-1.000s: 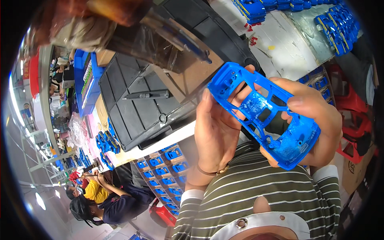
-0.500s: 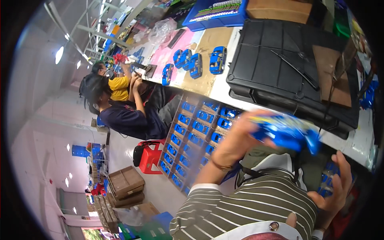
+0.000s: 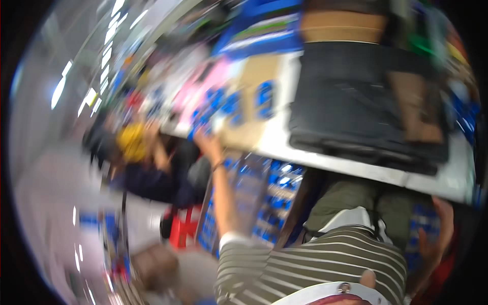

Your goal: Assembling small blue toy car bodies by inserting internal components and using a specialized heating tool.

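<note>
Reaching out to the far left, my left hand (image 3: 206,143) is at the near edge of the white table. Its fingers are closed about a blue toy car (image 3: 200,122), though blur smears the fingertips. A few more blue toy cars (image 3: 232,105) lie just beyond it on brown and pink sheets. My right hand (image 3: 434,231) is low at the right, fingers apart and holding nothing. Beside it, partly hidden by my legs and hand, is a batch of blue pieces (image 3: 424,223).
A big black plastic case (image 3: 345,101) with a brown board (image 3: 409,101) covers the table's middle. Below the edge stands a divided tray (image 3: 264,188) of blue cars. Two people (image 3: 147,173) sit at the left by a red stool (image 3: 185,226). A blue bin (image 3: 262,25) stands behind.
My left hand has swung from in front of my chest, where it held a blue toy car, out to the cars at the left. My right hand remains at the right. The whole view has shifted and blurred.
</note>
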{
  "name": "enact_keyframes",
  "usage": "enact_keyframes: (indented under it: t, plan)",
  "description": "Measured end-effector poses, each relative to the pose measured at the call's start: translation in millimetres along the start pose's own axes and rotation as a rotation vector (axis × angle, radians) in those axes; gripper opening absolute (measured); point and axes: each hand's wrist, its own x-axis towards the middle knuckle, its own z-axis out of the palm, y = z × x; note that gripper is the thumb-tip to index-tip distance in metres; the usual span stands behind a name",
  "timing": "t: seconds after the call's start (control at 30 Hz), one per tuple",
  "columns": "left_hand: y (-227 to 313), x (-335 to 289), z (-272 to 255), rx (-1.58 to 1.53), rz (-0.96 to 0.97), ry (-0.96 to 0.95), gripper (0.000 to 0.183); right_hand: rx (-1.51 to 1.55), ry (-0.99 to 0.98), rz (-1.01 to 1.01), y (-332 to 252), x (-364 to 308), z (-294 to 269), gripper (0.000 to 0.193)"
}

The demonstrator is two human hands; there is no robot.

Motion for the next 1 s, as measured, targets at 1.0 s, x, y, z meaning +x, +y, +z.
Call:
enact_keyframes:
  t: [1.0]
  plan:
    - [560, -139, -182, -1.891, -0.084, -1.248, 0.098, 0.643, 0.453, 0.479, 162, -56, -59, 0.029]
